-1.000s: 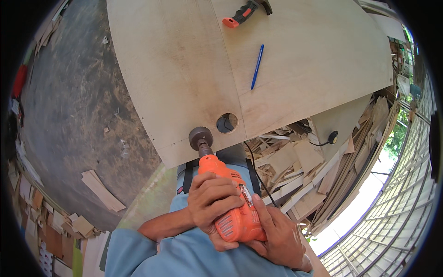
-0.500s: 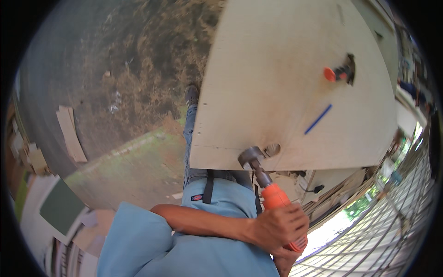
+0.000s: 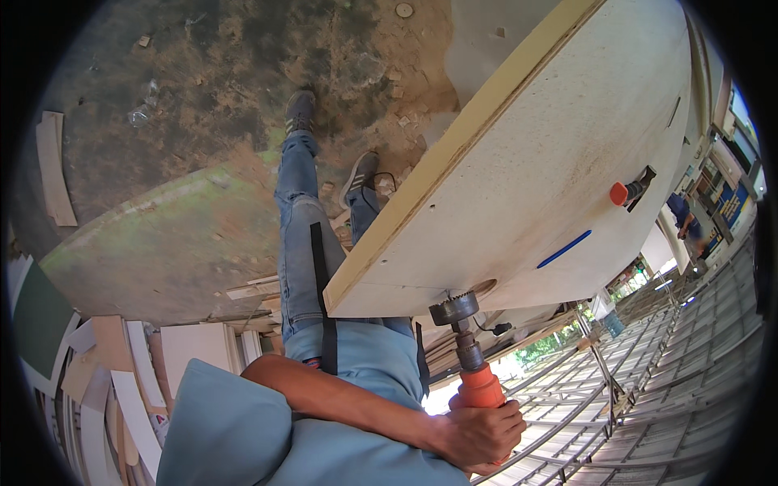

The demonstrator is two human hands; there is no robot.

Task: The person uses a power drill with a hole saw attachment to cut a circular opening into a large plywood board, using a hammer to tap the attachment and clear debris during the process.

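Observation:
My left hand (image 3: 480, 433) is closed around the body of an orange power drill (image 3: 480, 387), its forearm crossing in front of my light blue shirt. Only a sliver of my right hand (image 3: 486, 468) shows beneath it, at the drill's rear; most of that hand is hidden. A dark, toothed hole saw (image 3: 454, 309) is fitted in the drill's chuck. Its centre bit points at the near edge of a large off-white board (image 3: 559, 154), at or very close to the surface. Beside the saw, a round hole (image 3: 485, 287) is cut in the board.
A blue pen (image 3: 564, 249) lies on the board. Farther right, an orange-and-black tool (image 3: 628, 193) sits at a slot in it. Board offcuts (image 3: 121, 389) stand at left. Sawdust and scraps litter the floor (image 3: 194, 105). Another person (image 3: 685, 217) is far off at right.
The view has tilted, showing the board's near-left edge and both my shoes. The hole saw has turned from lying sideways over the board to facing its near edge, the drill more upright.

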